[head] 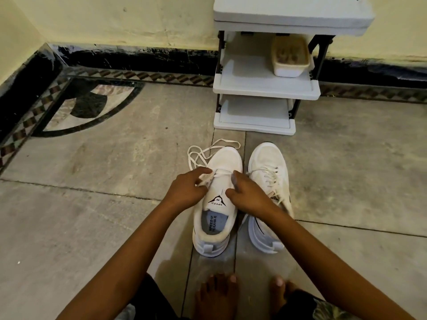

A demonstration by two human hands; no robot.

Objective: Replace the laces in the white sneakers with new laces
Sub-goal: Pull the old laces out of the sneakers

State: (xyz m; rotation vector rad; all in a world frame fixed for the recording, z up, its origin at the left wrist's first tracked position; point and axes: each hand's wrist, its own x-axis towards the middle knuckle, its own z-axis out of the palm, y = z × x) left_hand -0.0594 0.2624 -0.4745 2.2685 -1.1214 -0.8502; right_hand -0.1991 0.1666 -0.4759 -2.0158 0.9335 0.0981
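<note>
White lace (221, 173) spans the front eyelets of the sneaker (227, 158), side to side; left hand (184, 190) pinches its loose end, right hand (247, 195) grips the opposite eyelet edge, equally near.

A white shelf rack (245, 75) stands against the pale yellow wall (115, 19). On its middle shelf, at the right, sits a cream plastic container (290, 58). A black skirting (138, 58) runs behind the rack. Left of the rack, the grey stone floor (92, 204) has a black curved inlay (92, 105).
</note>
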